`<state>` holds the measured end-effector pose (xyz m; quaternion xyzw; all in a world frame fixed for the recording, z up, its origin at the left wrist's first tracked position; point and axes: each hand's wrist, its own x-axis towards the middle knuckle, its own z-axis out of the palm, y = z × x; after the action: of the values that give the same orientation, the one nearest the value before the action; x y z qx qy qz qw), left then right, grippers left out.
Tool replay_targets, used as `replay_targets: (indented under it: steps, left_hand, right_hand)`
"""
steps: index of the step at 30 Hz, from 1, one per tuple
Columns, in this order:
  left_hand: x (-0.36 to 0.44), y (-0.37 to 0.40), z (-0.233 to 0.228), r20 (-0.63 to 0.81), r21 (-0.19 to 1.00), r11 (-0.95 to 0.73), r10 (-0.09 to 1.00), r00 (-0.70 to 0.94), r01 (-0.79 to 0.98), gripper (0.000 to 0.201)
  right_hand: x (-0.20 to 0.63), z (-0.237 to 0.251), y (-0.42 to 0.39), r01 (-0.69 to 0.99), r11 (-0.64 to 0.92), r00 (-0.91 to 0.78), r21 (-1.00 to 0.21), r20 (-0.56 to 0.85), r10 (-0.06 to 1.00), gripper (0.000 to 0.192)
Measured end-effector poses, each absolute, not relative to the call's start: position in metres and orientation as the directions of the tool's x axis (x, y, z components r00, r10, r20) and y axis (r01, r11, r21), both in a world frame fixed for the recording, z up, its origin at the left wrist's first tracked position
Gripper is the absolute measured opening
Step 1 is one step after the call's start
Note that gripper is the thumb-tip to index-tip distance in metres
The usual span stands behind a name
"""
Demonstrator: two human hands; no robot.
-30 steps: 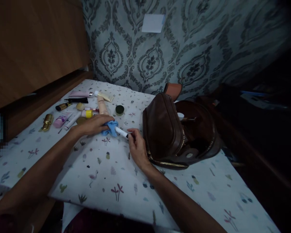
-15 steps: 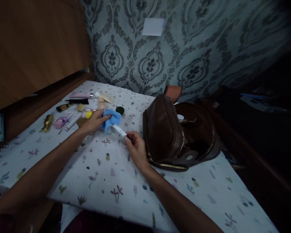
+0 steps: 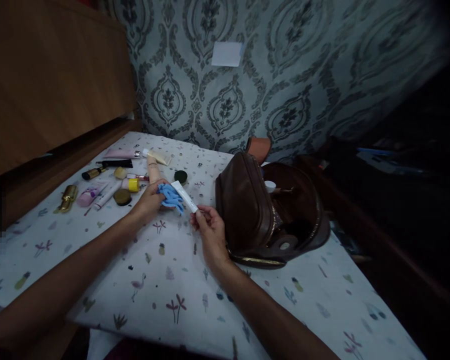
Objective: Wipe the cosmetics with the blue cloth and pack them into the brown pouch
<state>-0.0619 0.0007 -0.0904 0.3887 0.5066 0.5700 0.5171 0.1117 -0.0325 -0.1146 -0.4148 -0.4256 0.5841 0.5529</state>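
Note:
My left hand [image 3: 150, 201] is closed on a crumpled blue cloth [image 3: 171, 196]. In my right hand [image 3: 211, 228] is a slim white tube [image 3: 185, 196], pinched at its lower end; its flat upper end points up and left, close beside the cloth. Just beyond the cloth lie a round dark green lid or compact [image 3: 180, 177] and a beige tube [image 3: 153, 169]. To the right of my right hand stands a brown leather bag [image 3: 243, 200], unzipped, with a white-topped item [image 3: 270, 186] showing inside.
Left of my hands lie a gold bottle [image 3: 68, 198], a pink tube [image 3: 92, 193], a yellow-capped item [image 3: 133, 185], a round gold-brown compact [image 3: 122, 197] and several other cosmetics. A wooden cabinet [image 3: 56, 85] borders the table's left; patterned wallpaper [image 3: 225, 107] rises behind.
The white tube has come out of the blue cloth, and its flat end is now bare. The cloth is bunched smaller in my left hand. The view has shifted slightly.

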Motion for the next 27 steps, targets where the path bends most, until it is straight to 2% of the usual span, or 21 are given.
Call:
replay_targets:
  steps: [4,7,10,14,18,24,27]
  left_hand:
    - [-0.048,-0.007,-0.085,-0.157,0.946,0.124,0.984,-0.087,-0.3,0.02]
    - [-0.045,-0.012,-0.085,-0.096,0.939,0.093,0.995,0.009,-0.332,0.025]
    - [-0.041,-0.017,-0.087,-0.014,0.96,0.053,0.99,0.143,-0.274,0.037]
    - [-0.034,-0.022,-0.094,0.01,0.994,0.019,0.964,0.265,-0.106,0.033]
    - [-0.032,-0.022,-0.101,0.014,0.999,-0.004,0.983,0.181,-0.054,0.033]
    - [-0.041,-0.015,-0.091,-0.048,0.96,0.038,0.998,-0.029,-0.277,0.043]
    - [-0.049,-0.011,-0.083,-0.043,0.949,0.011,0.994,-0.096,-0.316,0.044]
  right_hand:
    - [0.11,-0.114,-0.033,-0.313,-0.069,-0.127,-0.947,-0.03,0.991,0.035]
    - [0.11,-0.114,-0.033,-0.314,-0.061,-0.141,-0.948,-0.017,0.99,0.035]
    - [0.112,-0.114,-0.032,-0.313,-0.026,-0.117,-0.949,0.012,0.993,0.033]
    - [0.114,-0.115,-0.032,-0.267,0.055,-0.107,-0.962,0.087,0.99,0.028]
    - [0.114,-0.115,-0.034,-0.186,0.127,-0.156,-0.974,0.157,0.975,0.025]
    - [0.112,-0.115,-0.039,-0.101,0.116,-0.246,-0.988,0.138,0.959,0.022]
    - [0.113,-0.117,-0.04,-0.046,0.147,-0.274,-0.988,0.154,0.949,0.018]
